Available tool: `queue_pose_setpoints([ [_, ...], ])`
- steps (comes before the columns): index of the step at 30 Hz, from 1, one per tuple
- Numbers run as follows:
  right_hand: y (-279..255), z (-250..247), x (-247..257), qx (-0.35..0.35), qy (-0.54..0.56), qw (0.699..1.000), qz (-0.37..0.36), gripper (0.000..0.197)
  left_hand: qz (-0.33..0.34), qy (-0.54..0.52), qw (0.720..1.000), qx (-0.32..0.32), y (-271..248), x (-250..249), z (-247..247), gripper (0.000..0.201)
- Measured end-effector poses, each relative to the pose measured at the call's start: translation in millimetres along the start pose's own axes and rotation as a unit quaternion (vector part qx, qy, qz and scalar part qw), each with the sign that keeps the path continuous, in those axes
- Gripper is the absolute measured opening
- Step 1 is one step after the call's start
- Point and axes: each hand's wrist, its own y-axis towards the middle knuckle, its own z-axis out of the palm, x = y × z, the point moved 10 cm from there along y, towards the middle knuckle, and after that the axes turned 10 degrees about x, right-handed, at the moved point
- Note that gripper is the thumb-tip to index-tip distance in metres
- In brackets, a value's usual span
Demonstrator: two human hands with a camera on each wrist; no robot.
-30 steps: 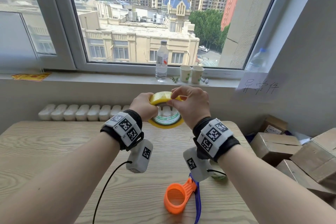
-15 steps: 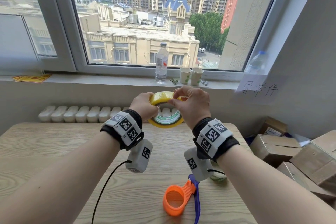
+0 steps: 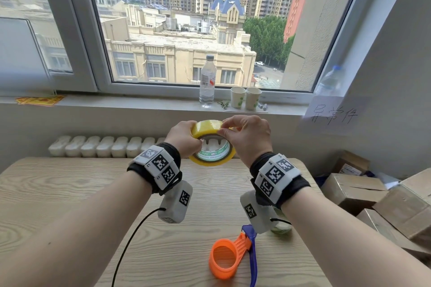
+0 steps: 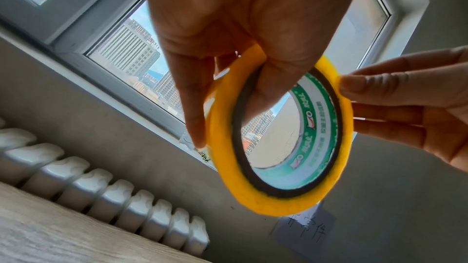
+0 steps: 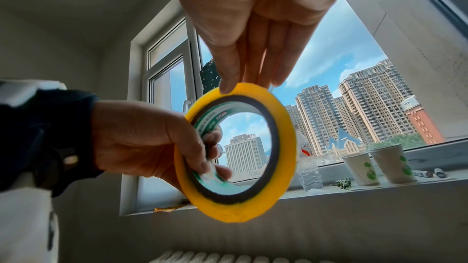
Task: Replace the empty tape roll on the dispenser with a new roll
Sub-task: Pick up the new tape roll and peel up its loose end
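Your left hand (image 3: 184, 138) gripped the tape roll (image 3: 213, 144) through its core as before, still raised above the table (image 3: 70, 184) near the windowsill; little had changed. It stood on edge, hole facing you. Your right hand (image 3: 247, 137) pinched its top rim with its fingertips (image 5: 228, 87).
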Motion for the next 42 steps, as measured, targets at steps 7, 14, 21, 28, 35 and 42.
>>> queue_pose_setpoints([
  [7, 2, 36, -13, 0.136, 0.167, 0.975, 0.046, 0.04, 0.064, 0.09, 0.994, -0.003, -3, -20, -8, 0.023],
  [14, 2, 48, -16, 0.231, 0.245, 0.938, 0.081, 0.021, 0.077, 0.073, 0.994, 0.017, -3, -14, -1, 0.022],
  [21, -4, 67, -24, 0.286, 0.34, 0.887, 0.13, 0.027, 0.078, 0.08, 0.993, 0.024, -1, -11, 2, 0.025],
  [28, -11, 80, -29, 0.318, 0.392, 0.845, 0.177, 0.038, 0.087, 0.095, 0.991, 0.033, -1, -9, 6, 0.024],
  [35, -13, 83, -29, 0.312, 0.392, 0.846, 0.183, 0.037, 0.09, 0.086, 0.991, 0.042, -1, -6, 9, 0.026],
  [42, -16, 84, -28, 0.309, 0.384, 0.849, 0.193, 0.036, 0.091, 0.092, 0.99, 0.048, -4, -1, 11, 0.026],
])
